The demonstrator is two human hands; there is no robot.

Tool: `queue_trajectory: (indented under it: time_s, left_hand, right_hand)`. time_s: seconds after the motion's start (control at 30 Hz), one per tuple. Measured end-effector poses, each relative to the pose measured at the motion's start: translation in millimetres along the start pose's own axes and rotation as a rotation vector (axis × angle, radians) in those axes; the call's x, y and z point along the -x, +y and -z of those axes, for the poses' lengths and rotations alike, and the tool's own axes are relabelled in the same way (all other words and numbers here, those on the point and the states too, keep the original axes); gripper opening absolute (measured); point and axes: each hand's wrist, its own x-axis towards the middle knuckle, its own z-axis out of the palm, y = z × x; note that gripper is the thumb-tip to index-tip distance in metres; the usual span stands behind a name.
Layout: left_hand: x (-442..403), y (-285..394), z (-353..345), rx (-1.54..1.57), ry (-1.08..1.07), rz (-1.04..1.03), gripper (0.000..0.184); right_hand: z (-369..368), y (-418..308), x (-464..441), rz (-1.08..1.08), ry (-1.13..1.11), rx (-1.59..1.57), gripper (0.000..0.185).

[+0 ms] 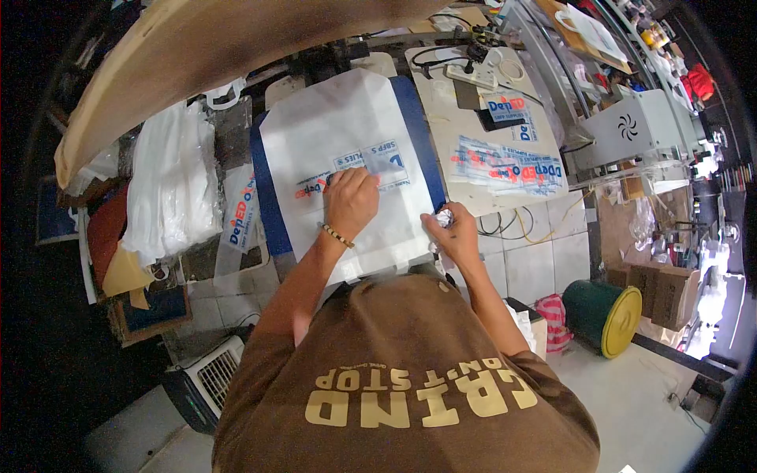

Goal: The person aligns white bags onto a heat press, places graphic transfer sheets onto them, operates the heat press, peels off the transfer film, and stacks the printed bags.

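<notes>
One thick bundle of white, glossy plastic bags [173, 181] hangs over the table edge at far left, below a tan curved panel [236, 39]. Beside it: a clear film strip printed in red and blue [240, 217]. Centre: a dark-blue flat board [422, 126], mostly covered by a large white sheet [331, 118] bearing red and blue lettering [386, 162]. My left hand [355, 201] rests on that lettering, fingers bent and close together; cannot tell whether they grip anything. My right hand [460, 236], at the sheet's right edge, has thumb and forefinger closed on a crumpled silvery wad [445, 217]. Right: an off-white tabletop [441, 118] with printed clear sheets [505, 169] and a white power strip [471, 76]. Farther right, a pale-grey metal box with a fan vent [627, 130]; below, on the floor, a green drum with a yellow lid [623, 322].
</notes>
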Motion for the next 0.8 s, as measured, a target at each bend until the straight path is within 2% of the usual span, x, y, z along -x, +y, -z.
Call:
queue_trajectory:
  time_s: [0.2,0.4,0.47,0.5,0.57,0.6,0.8]
  left_hand:
    - [2,-4,-5,0.073,0.029,0.005,0.008]
    - [4,-2,0,0.087,-0.055,0.055,0.007]
    - [-4,7,8,0.176,0.138,0.163,0.021]
    - [-3,3,4,0.179,0.139,0.159,0.021]
    - [3,-11,-4,0.121,0.129,0.178,0.035]
    - [-1,-12,-2,0.120,0.129,0.178,0.035]
    - [-15,-22,-8,-0.072,-0.102,0.282,0.032]
  right_hand:
    - [2,0,-5,-0.007,-0.031,0.000,0.038]
    - [0,3,-3,0.043,-0.002,0.012,0.038]
    - [2,-4,-3,-0.083,-0.064,-0.021,0.039]
    - [2,-1,-3,-0.083,-0.059,-0.020,0.039]
    - [0,6,-2,-0.074,-0.063,-0.006,0.040]
    - [-1,6,-1,-0.073,-0.063,-0.006,0.040]
    - [-2,7,1,-0.016,-0.030,-0.016,0.042]
